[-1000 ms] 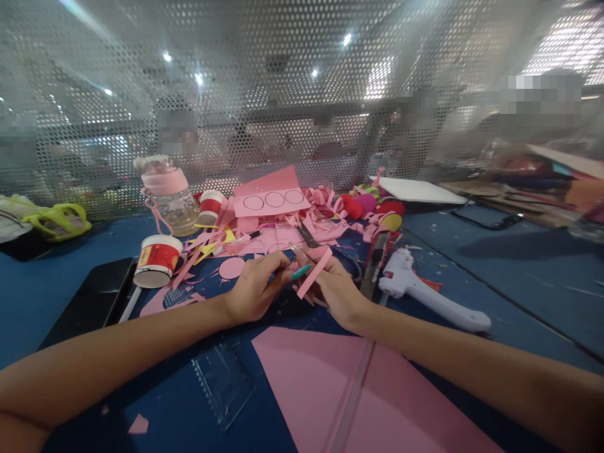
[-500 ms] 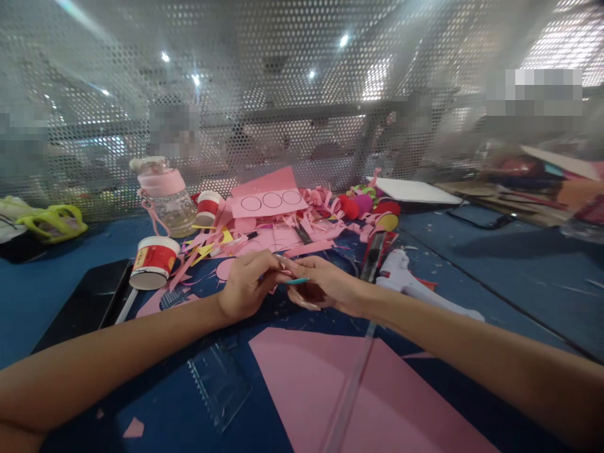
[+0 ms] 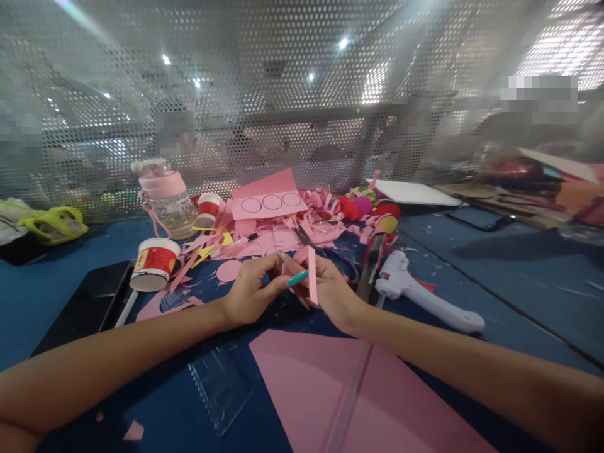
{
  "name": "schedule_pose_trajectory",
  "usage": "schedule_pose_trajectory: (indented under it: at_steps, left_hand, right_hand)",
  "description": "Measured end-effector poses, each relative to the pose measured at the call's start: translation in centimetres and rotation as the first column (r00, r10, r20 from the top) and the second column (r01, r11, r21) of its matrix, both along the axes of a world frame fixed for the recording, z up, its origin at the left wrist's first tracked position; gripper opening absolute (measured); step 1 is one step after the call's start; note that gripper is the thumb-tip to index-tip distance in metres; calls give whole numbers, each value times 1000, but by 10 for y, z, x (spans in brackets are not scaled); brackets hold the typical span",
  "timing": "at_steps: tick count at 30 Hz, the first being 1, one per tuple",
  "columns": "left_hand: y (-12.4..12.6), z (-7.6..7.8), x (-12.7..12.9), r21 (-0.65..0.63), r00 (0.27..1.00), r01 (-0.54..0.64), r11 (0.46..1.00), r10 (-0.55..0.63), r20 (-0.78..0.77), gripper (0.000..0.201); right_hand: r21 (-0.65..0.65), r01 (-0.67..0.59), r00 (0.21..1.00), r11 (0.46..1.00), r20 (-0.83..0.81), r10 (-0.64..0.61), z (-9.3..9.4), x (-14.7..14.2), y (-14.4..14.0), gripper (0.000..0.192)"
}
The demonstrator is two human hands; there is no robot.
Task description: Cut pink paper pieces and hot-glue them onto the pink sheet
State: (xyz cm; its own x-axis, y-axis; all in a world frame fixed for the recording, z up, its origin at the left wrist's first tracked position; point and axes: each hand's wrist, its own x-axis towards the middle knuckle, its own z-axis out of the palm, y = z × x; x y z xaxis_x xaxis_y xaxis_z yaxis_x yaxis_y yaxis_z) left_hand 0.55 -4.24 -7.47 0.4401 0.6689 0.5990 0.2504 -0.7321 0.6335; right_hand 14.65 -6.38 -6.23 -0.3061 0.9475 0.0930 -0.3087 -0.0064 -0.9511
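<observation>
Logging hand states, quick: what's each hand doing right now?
Left hand: closed, pinching the narrow pink paper strip.
Right hand: closed on the same strip.

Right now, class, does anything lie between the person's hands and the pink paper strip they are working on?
Nothing visible does: the left hand and right hand both already pinch the pink paper strip, held upright above the blue table.

A narrow pink paper strip (image 3: 312,275) stands nearly upright, its top toward 12 o'clock, pinched from 3 and 9 o'clock above the blue tabletop.
</observation>
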Motion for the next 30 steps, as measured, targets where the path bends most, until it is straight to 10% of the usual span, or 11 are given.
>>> schedule_pose_trajectory:
  at_steps: [7, 13, 23, 30]
  left_hand:
    - [-1, 2, 2, -67, 992, -96, 993, 90, -91, 33]
    - [-2, 0, 1, 214, 962, -157, 964, 199, -188, 26]
    - [-5, -1, -2, 717, 796, -154, 680, 515, -318, 16]
    - [-4, 4, 1, 844, 787, -113, 525, 566, -246, 20]
  right_hand:
    - [66, 93, 993, 993, 71, -98, -2, 1, -2, 27]
    - [74, 131, 988, 989, 72, -136, -6, 1, 0, 28]
    - [157, 134, 983, 979, 102, -151, -4, 2, 0, 29]
    - [150, 135, 984, 979, 94, -150, -5, 2, -2, 31]
